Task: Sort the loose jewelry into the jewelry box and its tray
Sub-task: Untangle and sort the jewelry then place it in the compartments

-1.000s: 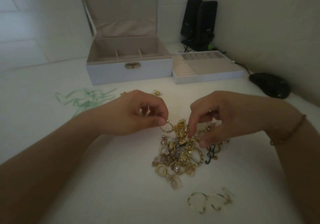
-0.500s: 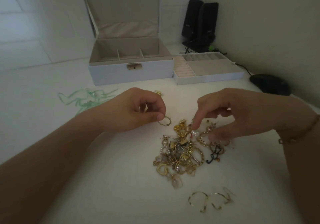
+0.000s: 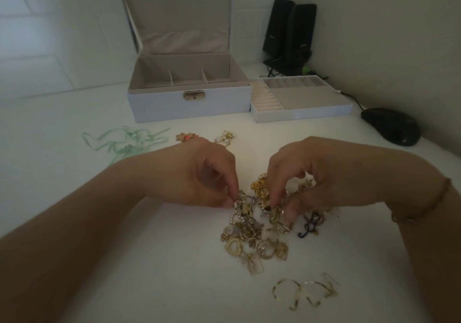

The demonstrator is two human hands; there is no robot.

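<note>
A tangled pile of gold jewelry (image 3: 257, 235) lies on the white table in front of me. My left hand (image 3: 197, 175) pinches a small gold hoop at the pile's upper left edge. My right hand (image 3: 306, 173) pinches a piece in the pile's top, thumb and forefinger pressed down into it. The open white jewelry box (image 3: 189, 105) with beige lining stands at the back, lid up. Its tray (image 3: 301, 113) sits beside it on the right, with ring rolls and small compartments.
A gold chain (image 3: 304, 292) lies loose near the front. A green ribbon-like necklace (image 3: 124, 140) and two small pieces (image 3: 187, 137) (image 3: 225, 135) lie in front of the box. A black mouse (image 3: 391, 125) and black speakers (image 3: 289, 31) stand at the right, by the wall.
My left hand brought the small hoop down to the pile's edge. My right hand dropped lower into the pile and closed its fingers on a piece.
</note>
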